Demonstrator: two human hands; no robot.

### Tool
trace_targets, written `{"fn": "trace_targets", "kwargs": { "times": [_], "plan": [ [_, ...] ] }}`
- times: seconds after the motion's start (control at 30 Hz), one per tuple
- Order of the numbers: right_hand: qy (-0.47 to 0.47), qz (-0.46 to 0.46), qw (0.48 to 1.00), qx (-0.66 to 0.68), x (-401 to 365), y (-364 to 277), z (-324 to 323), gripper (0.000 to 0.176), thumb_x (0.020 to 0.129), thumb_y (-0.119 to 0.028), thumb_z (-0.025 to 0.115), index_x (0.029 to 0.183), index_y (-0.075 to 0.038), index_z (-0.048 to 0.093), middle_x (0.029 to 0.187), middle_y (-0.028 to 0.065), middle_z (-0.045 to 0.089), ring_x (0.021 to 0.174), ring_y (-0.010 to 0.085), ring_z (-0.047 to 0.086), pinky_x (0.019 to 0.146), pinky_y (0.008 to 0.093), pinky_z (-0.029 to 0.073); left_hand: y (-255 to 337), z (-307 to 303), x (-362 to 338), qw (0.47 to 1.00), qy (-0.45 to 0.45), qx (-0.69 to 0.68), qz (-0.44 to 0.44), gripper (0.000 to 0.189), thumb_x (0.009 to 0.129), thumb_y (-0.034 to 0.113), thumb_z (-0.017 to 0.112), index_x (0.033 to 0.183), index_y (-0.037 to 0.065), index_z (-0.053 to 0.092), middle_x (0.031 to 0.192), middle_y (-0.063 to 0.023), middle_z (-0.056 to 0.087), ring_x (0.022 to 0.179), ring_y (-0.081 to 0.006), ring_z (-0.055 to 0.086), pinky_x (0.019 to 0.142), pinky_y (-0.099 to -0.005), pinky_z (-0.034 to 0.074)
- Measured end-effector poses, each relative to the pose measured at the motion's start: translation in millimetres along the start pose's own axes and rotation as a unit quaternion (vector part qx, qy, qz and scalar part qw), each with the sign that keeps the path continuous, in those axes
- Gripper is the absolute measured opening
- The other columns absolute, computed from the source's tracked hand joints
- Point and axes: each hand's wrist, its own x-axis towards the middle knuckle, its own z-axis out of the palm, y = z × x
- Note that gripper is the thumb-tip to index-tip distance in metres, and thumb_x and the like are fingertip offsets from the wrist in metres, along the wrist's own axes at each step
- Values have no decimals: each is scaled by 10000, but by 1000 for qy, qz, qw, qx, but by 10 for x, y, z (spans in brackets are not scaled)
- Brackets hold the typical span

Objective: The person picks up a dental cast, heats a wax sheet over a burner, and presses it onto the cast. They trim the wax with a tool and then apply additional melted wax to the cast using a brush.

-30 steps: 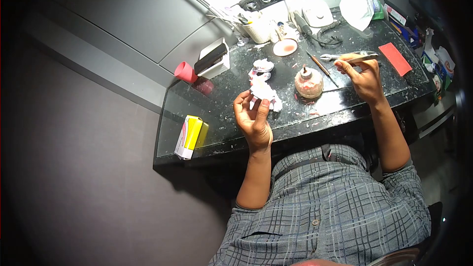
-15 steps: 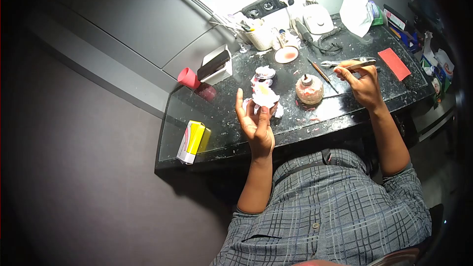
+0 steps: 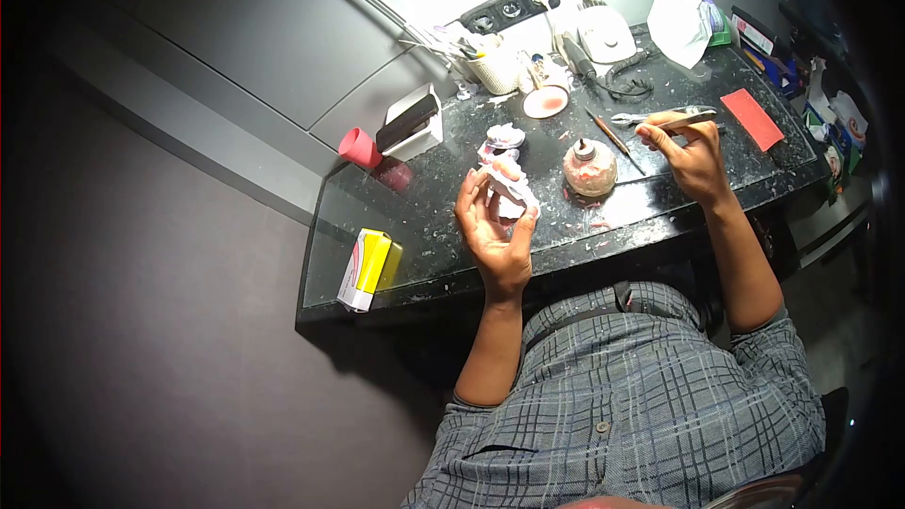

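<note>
My left hand (image 3: 495, 245) is closed on a white plaster cast (image 3: 510, 186) with pinkish material on top, thumb on its right side and fingers on its left. Just behind it on the black desk stands another white plaster piece (image 3: 504, 138). My right hand (image 3: 696, 158) grips a slim metal tool (image 3: 693, 120) that points left. A round glass burner (image 3: 590, 170) with a pink-stained body sits between my hands. A brown-handled carving tool (image 3: 613, 137) lies behind the burner, and metal pliers (image 3: 633, 119) lie beside my right hand.
On the black desk (image 3: 424, 254) are a yellow and white box (image 3: 366, 270), a pink cup (image 3: 359, 147), a white holder (image 3: 413, 123), a round pink-stained dish (image 3: 546, 102), a red sheet (image 3: 753, 120) and a white bag (image 3: 681, 19). A lamp arm (image 3: 372, 0) reaches over the back.
My left hand has turned the plaster cast, so it now tilts down to the right, and its thumb has moved right. My right hand has barely moved.
</note>
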Motion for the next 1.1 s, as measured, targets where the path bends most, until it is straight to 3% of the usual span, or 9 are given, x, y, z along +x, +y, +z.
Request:
{"fn": "trace_targets", "kwargs": {
  "times": [0.27, 0.5, 0.57, 0.6, 0.63, 0.67, 0.73, 0.8, 1.1],
  "plan": [
    [9, -4, 1000, 6, -1, 27, 6, 137, 921, -55, 723, 964, 71, 753, 885, 148, 774, 821, 174, 747, 746, 290, 585, -27, -10, -101, 953, -12, 271, 131, 736, 737, -195, 663, 1385, 32, 396, 1429, -158, 388, 1371, -294, 434, 1157, -413, 384],
    [8, -12, 1000, 6, -2, 9, 4, 133, 920, -66, 728, 959, 57, 761, 873, 144, 772, 804, 167, 737, 743, 290, 580, -24, 55, -102, 963, -33, 215, 162, 685, 754, -202, 605, 1353, 38, 379, 1436, -166, 373, 1340, -305, 471, 1126, -441, 426],
    [8, -9, 1000, 16, -4, 32, 6, 131, 920, -64, 727, 957, 57, 762, 876, 144, 772, 807, 169, 737, 744, 292, 580, 9, 78, -108, 999, -15, 24, 23, 664, 790, -171, 587, 1379, 28, 355, 1426, -195, 412, 1310, -317, 511, 1087, -456, 479],
    [8, -6, 1000, 25, -5, 39, 9, 129, 920, -62, 727, 956, 57, 762, 879, 145, 772, 809, 171, 738, 745, 294, 581, 11, 60, -86, 999, -15, 24, 23, 664, 790, -171, 587, 1379, 28, 355, 1426, -195, 412, 1310, -317, 511, 1087, -456, 479],
    [8, -6, 1000, 26, -4, 37, 7, 129, 920, -62, 727, 956, 57, 762, 879, 145, 772, 809, 171, 738, 745, 294, 581, 19, 26, -36, 996, 21, -64, -51, 652, 810, -147, 576, 1396, 22, 347, 1419, -209, 432, 1290, -320, 530, 1066, -467, 502],
    [8, -8, 1000, 24, -4, 33, 7, 126, 919, -57, 725, 957, 58, 761, 880, 144, 772, 810, 173, 739, 747, 294, 582, 33, -19, 6, 979, 57, -152, -125, 641, 829, -123, 566, 1413, 15, 339, 1413, -222, 452, 1270, -323, 550, 1045, -477, 526],
    [7, -11, 1000, 23, -5, 19, 8, 124, 919, -51, 723, 957, 60, 760, 881, 144, 772, 811, 174, 739, 748, 295, 584, 65, -135, 41, 966, 61, -201, -151, 644, 836, -99, 537, 1442, 0, 345, 1393, -238, 495, 1275, -356, 561, 1060, -523, 526],
    [9, -5, 1000, 17, -7, -2, 13, 121, 921, -40, 716, 960, 67, 756, 888, 147, 773, 821, 176, 745, 757, 294, 589, 40, -243, 38, 911, 72, -335, -228, 639, 832, -95, 511, 1450, -19, 367, 1402, -260, 501, 1287, -394, 560, 1077, -540, 517],
    [16, -13, 1000, 1, -3, 7, 19, 123, 921, -45, 719, 958, 66, 757, 885, 146, 774, 807, 171, 743, 734, 286, 583, 12, -260, 15, 934, 58, -285, -207, 661, 857, -150, 461, 1495, -51, 320, 1444, -319, 459, 1345, -492, 484, 1085, -488, 523]
  ]
}}
